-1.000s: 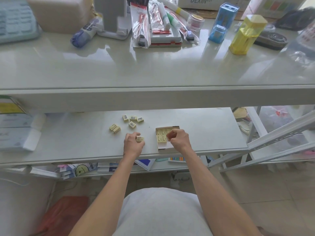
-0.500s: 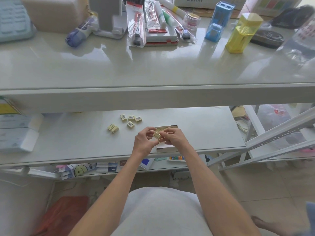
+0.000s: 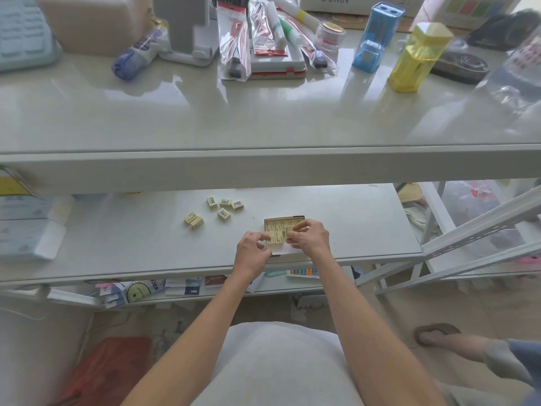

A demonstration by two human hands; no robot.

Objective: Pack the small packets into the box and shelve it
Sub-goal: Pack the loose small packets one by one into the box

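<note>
Cardboard box (image 3: 284, 218), pale yellow, open side up, sits on the lower shelf (image 3: 117, 244) near its front edge, straight ahead of the person. A white flap hangs toward the body. The long axis seems to run front to back, though the outline is close to square. Rows of packed packets fill the left and near part; the open gap is at the far right corner.

Right hand (image 3: 311, 238): over the box's right side, thumb and forefingers pinching one small packet (image 3: 289, 230) just above that gap. The gap is directly under the grip, so I judge the next move to be a short drop. The packet's own axis is too small to read surely; it looks roughly parallel to those already in.

Left hand (image 3: 251, 250): beside the box's left wall, fingers curled, fingertips (image 3: 265, 237) at the wall. I cannot tell if they grip the wall or only rest there.

Loose packets: a cluster of four (image 3: 224, 205), barcodes up, and a pair (image 3: 193, 220) touching each other. All lie left of the box and farther back, well apart from it, axes pointing in mixed directions. The left hand is the nearer one for fetching them. Each will likely need turning to match the rows. Packing looks past halfway; shelving not yet begun.
</note>
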